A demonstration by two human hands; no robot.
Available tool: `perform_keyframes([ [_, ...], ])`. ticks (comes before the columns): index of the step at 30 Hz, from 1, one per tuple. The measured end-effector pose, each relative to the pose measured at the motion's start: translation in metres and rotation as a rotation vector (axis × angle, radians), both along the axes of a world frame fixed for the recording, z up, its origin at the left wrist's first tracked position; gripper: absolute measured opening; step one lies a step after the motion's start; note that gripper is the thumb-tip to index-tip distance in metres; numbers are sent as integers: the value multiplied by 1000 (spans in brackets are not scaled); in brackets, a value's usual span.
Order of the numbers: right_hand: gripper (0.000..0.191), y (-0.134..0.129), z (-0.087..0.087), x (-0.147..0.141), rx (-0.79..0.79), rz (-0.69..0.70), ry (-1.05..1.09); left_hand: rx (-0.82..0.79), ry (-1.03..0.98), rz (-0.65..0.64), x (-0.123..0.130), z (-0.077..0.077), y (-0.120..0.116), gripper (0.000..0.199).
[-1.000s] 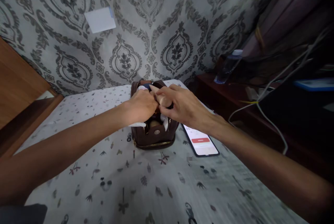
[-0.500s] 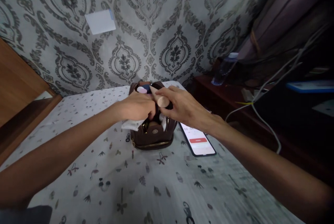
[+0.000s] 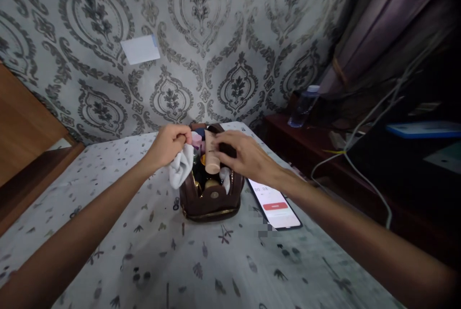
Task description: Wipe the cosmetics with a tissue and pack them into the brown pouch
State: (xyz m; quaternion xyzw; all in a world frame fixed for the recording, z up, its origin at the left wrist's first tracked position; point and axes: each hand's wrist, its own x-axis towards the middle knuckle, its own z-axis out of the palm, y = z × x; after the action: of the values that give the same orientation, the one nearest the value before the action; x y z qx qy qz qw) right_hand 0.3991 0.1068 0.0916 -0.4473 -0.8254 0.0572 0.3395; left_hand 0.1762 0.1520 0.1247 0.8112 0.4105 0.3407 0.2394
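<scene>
A brown zip bag (image 3: 212,207) stands unzipped on the patterned sheet, with several small items inside. Over its left side, my left hand (image 3: 169,145) pinches a white cloth (image 3: 179,170), which dangles beside the bag's rim. My right hand (image 3: 245,153) grips a beige squeeze tube (image 3: 212,155) from the right, its cap end pointing down over the bag's opening. A pink-capped item (image 3: 196,139) shows between the two hands. Near the bag's right wall lies something whitish and crumpled (image 3: 225,178), too small to name.
A phone (image 3: 275,206) with a lit screen lies right of the bag. On the dark red side table (image 3: 281,131) stands a clear water bottle (image 3: 304,107); white cables (image 3: 360,126) hang farther right. The patterned wall (image 3: 237,83) rises behind, and a wooden panel (image 3: 29,107) is at left.
My left hand has come up out of the bag to the left, lifting the white cloth. The tube in my right hand now tilts cap-down, and the view has shifted slightly upward.
</scene>
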Motion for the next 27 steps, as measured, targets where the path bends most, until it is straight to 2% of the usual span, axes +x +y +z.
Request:
perform_keyframes([
  [2, 30, 20, -10, 5, 58, -83, 103, -38, -179, 81, -3, -7, 9, 14],
  [3, 34, 30, -14, 6, 30, -115, 131, -49, -274, 116, -3, -11, 13, 13],
  [7, 45, 55, -23, -5, -256, -183, 184, -139, -565, 207, 1, -30, 26, 10],
  [11, 49, 49, -18, -25, -293, -174, 99, -201, -607, 148, 9, -45, 30, 13],
  [14, 46, 45, -15, -28, -302, -182, 96, -232, -627, 131, 10, -47, 30, 13],
  [17, 46, 46, -18, -24, -332, -186, 214, -249, -655, 174, 4, -46, 31, 12],
  [19, 43, 48, -23, -20, -355, -195, 379, -210, -651, 222, -5, -48, 33, 11],
  [21, 39, 49, -29, -15, -374, -197, 580, -145, -600, 266, -22, -53, 36, 11],
  [23, 34, 47, -34, -11, -401, -192, 764, -83, -467, 288, -45, -62, 42, 12],
  [25, 28, 46, -39, -6, -431, -199, 917, -56, -197, 327, -71, -76, 48, 19],
  [27, 24, 43, -42, -1, -467, -221, 1046, -27, 241, 364, -94, -91, 51, 26],
])
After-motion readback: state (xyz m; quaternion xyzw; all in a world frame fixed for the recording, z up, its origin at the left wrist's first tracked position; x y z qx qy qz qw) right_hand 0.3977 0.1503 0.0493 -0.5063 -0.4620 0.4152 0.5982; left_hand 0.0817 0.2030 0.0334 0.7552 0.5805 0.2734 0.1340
